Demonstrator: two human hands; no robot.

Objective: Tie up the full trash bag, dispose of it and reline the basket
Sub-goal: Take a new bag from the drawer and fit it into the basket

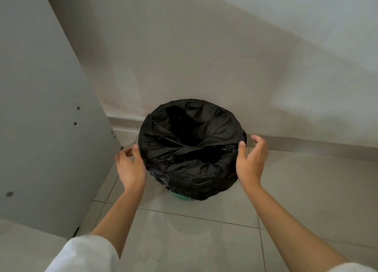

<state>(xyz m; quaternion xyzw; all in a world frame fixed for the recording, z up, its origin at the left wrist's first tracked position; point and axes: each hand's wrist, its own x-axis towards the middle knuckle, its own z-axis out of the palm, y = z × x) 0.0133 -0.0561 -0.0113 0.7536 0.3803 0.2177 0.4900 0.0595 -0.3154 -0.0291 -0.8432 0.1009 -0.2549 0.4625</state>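
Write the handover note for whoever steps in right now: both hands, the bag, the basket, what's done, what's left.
Left hand: open, at the left side of the bag's folded edge, thumb touching it.
Right hand: open, at the right side, thumb on the edge, fingers loosely curled.
Black bag: sits in the green basket, mouth open, edge folded down over the rim. The basket stands on the tiled floor by the wall.
Done: unclear. The bag's inside is too dark to tell full from fresh, and no tied bag is in view.
Left: if full, gather the edge, tie, dispose, reline. If fresh, probably just smooth the edge.
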